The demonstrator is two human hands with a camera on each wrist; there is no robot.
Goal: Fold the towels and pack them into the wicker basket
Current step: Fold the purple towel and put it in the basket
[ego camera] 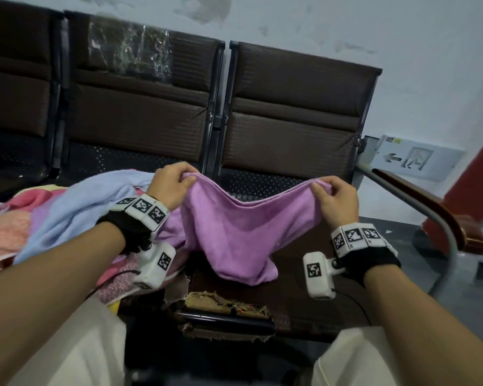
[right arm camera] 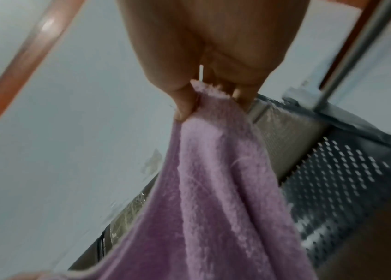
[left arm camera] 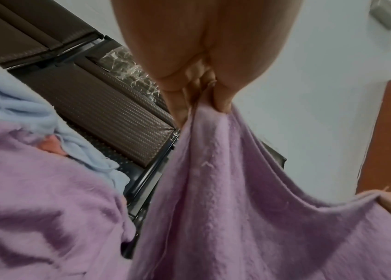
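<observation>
While the purple towel (ego camera: 234, 232) hung over the torn seat (ego camera: 226, 302), both hands had it by the top edge: the left hand (ego camera: 170, 185) pinched one upper corner and the right hand (ego camera: 336, 196) pinched the other, fingers curled round the hem. It sagged in a deep curve between them, and its lower end lay bunched on the seat, so I judged it soft, light and limp, with no stiffness to hold a crease unaided. The fleecy pile looked grippy rather than slippery; corners seemed the right place to take it. I counted one towel in hand. To the left of the seat lay a heap of towels (ego camera: 53, 218), a pale blue one on top, with pink and patterned ones beneath; their number I could not tell. No wicker basket showed anywhere.
</observation>
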